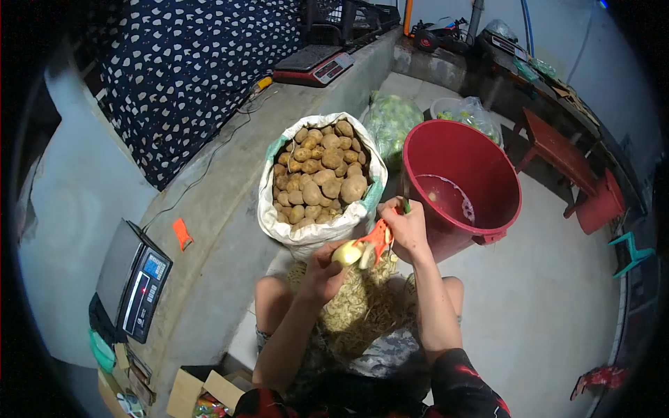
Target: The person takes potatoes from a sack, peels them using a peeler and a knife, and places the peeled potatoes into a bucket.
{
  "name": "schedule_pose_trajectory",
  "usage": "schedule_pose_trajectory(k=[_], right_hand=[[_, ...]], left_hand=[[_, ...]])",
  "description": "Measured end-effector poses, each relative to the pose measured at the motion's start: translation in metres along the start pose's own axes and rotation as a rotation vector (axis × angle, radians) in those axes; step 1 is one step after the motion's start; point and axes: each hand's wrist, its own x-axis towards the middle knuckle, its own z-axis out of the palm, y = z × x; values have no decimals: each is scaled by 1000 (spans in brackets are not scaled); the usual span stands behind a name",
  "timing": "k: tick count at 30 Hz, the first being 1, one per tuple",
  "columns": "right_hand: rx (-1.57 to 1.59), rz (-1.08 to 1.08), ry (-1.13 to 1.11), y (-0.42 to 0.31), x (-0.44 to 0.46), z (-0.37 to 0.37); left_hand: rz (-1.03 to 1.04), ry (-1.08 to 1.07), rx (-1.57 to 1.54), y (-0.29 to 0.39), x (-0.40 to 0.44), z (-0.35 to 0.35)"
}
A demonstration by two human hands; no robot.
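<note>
My left hand (326,270) is closed around a pale, mostly peeled potato (346,253). In my right hand (407,226) is an orange peeler (380,235), its head right beside the potato. A strip of peel appears to hang between them. Below both hands, a heap of potato peels (355,299) lies between my knees. Just beyond stands an open white sack (265,209) full of unpeeled potatoes (317,174). To its right is a large red bucket (496,167) with some water and a pale piece in the bottom.
At left, a digital scale (143,292) and another orange peeler (182,233) rest on the concrete ledge (216,195). A red scale (313,66) sits farther back. Bags of green vegetables (394,122) stand behind the bucket. A red stool (557,150) is at right; an open cardboard box (198,390) lies lower left.
</note>
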Motion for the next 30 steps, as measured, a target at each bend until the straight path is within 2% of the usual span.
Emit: schedule_pose_trajectory(k=[1, 3, 4, 5, 7, 10, 11, 13, 14, 15, 17, 19, 21, 24, 27, 29, 30], right_hand=[[-5, -2, -6, -18, -7, 1], [-343, -442, 132, -35, -20, 3], [-229, -281, 131, -36, -18, 3], [-145, -106, 144, -22, -7, 2], [-213, -32, 166, 26, 14, -10], [-73, -54, 131, 0, 1, -3], [-114, -101, 168, -36, -16, 4], [-275, -494, 232, -32, -21, 8], [-202, -343, 217, -27, -18, 8], [-130, -197, 206, -18, -10, 6], [-115, -136, 267, 17, 9, -4], [-134, -32, 262, 16, 10, -8], [-132, -85, 254, 15, 9, -7], [-158, -92, 230, 18, 7, -4], [-70, -43, 240, 22, 9, -7], [8, -37, 201, 19, 8, -6], [9, -36, 200, 21, 9, -4]], left_hand=[[6, 2, -5, 2, -1, 3], [-82, 120, 180, 7, -7, 8], [22, -7, 65, 3, -3, 11], [16, -11, 67, -2, -3, 4], [10, 5, 15, -10, -2, -10], [-20, 15, -44, -6, -2, -6], [-5, 54, -74, -3, -1, 8], [6, 103, -101, -9, -3, 12], [8, 177, -164, -21, -2, -6], [43, 163, -199, -22, -2, -7], [80, 141, -234, -21, -1, -9], [-4, 74, -405, -15, -1, -8], [-29, 64, -456, -12, -1, -4], [-1, 93, -353, -5, -2, -1], [61, 113, -206, 2, 0, 1], [79, 82, 26, 4, -1, -6], [79, 83, 27, 5, -1, -5]])
